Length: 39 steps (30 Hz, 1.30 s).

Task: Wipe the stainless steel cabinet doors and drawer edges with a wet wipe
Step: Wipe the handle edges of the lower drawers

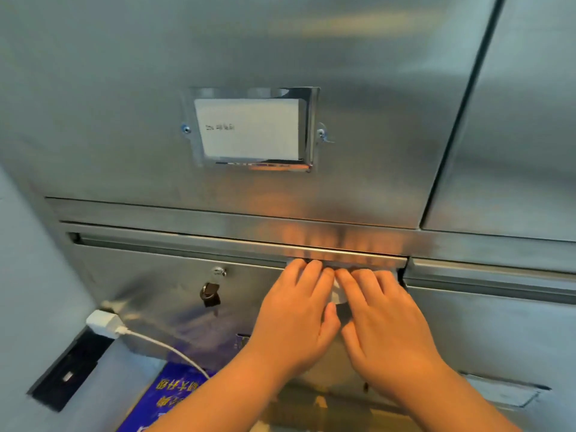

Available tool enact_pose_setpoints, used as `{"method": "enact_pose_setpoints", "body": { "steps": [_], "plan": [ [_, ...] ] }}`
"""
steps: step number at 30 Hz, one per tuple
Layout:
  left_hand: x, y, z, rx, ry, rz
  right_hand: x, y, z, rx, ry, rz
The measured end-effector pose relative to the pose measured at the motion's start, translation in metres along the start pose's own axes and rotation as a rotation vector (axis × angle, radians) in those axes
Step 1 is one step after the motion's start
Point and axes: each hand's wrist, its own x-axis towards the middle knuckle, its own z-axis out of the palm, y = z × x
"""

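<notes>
- wet wipe (338, 295): white and crumpled, lying against the top edge of the left-hand drawer (162, 294), just under the long handle rail (218, 243) and towards the drawer's right end; only a small patch shows between the two hands, and a thin strip shows past the right fingertips
- left hand (296, 310): laid flat on the wipe with fingers straight and close together, the tips reaching the gap below the rail; it presses and does not pinch; the thumb lies along the inner side, touching the other hand
- right hand (385, 316): just beside the left, index fingers touching, fingers likewise straight and flat on the wipe; no curl round the cloth is visible
- the rail above the fingers carries a blurred orange reflection of the hands
- lock (219, 271) on the drawer front, left of the hands, with a dark key (210, 295) hanging from it
- cabinet door (280, 57) above the drawer, brushed steel, bearing a shiny label holder (310, 129) with a white card (249, 129) in it; the writing is too small to read
- second door (523, 120) and second drawer (498, 325) to the right, across a dark seam
- white plug (104, 322) at lower left, its cable (162, 346) curving down to a blue package (174, 397); a black socket plate (67, 372) sits below the plug
</notes>
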Motion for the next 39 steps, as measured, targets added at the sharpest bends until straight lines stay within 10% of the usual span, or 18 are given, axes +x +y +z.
{"method": "enact_pose_setpoints", "body": {
  "steps": [18,39],
  "plan": [
    [-0.007,-0.046,-0.009,-0.027,0.031,0.132,0.014,-0.030,0.016,-0.219,-0.057,-0.061],
    [-0.102,-0.314,-0.065,-0.017,0.175,-0.348,0.144,-0.289,0.038,0.056,-0.012,-0.512]
  ]
}}
